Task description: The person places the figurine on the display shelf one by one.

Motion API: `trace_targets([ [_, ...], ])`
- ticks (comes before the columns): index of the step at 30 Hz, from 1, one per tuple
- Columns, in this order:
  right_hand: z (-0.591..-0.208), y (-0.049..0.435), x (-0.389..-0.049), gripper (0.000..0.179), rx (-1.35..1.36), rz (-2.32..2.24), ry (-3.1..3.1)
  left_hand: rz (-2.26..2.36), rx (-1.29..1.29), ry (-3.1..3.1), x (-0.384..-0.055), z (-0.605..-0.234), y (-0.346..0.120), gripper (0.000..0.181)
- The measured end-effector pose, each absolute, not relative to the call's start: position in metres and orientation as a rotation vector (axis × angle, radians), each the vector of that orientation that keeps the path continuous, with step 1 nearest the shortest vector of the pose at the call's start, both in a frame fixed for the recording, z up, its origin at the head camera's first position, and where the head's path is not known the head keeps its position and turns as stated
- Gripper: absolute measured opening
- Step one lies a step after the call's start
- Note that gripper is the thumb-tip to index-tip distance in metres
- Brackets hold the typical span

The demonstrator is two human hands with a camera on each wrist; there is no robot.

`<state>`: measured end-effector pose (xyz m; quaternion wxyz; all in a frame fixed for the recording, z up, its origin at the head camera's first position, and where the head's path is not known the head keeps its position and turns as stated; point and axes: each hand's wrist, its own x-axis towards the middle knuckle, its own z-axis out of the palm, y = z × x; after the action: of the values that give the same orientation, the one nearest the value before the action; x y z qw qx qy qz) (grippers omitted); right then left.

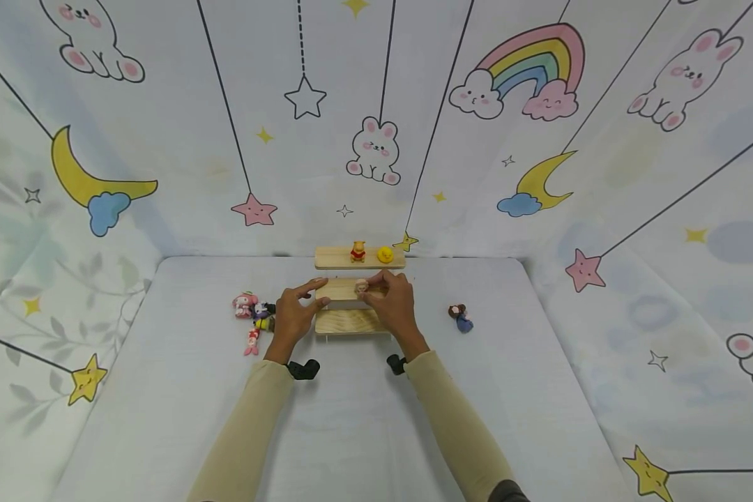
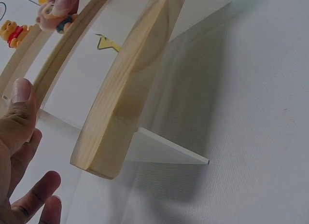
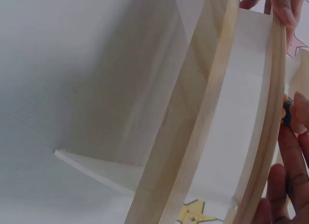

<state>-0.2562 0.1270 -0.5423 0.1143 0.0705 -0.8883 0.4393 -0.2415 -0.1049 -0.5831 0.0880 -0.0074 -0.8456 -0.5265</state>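
Note:
A three-tier wooden shelf with white supports stands at the middle of the table. My left hand (image 1: pixel 295 312) grips the left end of its middle board (image 1: pixel 337 290), thumb at the front edge. On that board, right of centre, my right hand (image 1: pixel 397 305) pinches a small figurine (image 1: pixel 361 286) with a pale head and a dark body. The left wrist view shows this figurine (image 2: pixel 47 19) upright on the board, fingers over its head. A Winnie the Pooh figurine (image 1: pixel 358 252) and a round yellow duck-like figurine (image 1: pixel 385 254) stand on the top board (image 1: pixel 332 259).
The bottom board (image 1: pixel 348 322) carries nothing visible. Left of the shelf lie several figurines, among them a pink-hooded one (image 1: pixel 245 305) and a red-and-pink mermaid-like one (image 1: pixel 252 341). To the right lies a brown-haired figurine in blue (image 1: pixel 461 321). A printed cloth wall rises behind.

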Motion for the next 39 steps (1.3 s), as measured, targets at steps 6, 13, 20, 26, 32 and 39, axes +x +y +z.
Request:
trace_targets([
  [6,-0.544,0.128,-0.256,0.029,0.203,1.282,-2.613,-1.574,-0.019,-2.518,-0.240,-0.581,-0.105,0.046],
  [13,-0.546,0.129,-0.255,0.032,0.207,1.262,-2.598,-1.566,-0.021,-2.535,-0.240,-0.582,-0.104,0.047],
  [20,-0.546,0.138,-0.254,0.031,0.189,1.238,-2.591,-1.568,-0.014,-2.552,-0.240,-0.581,-0.104,0.046],
  [26,-0.544,0.153,-0.253,0.034,0.172,1.254,-2.561,-1.571,-0.011,-2.544,-0.240,-0.581,-0.104,0.045],
  [32,-0.547,0.173,-0.252,0.033,0.149,1.285,-2.513,-1.582,-0.020,-2.536,-0.240,-0.581,-0.104,0.045],
  [39,-0.550,0.194,-0.253,0.029,0.082,1.278,-2.485,-1.605,0.004,-2.553,-0.240,-0.580,-0.104,0.045],
])
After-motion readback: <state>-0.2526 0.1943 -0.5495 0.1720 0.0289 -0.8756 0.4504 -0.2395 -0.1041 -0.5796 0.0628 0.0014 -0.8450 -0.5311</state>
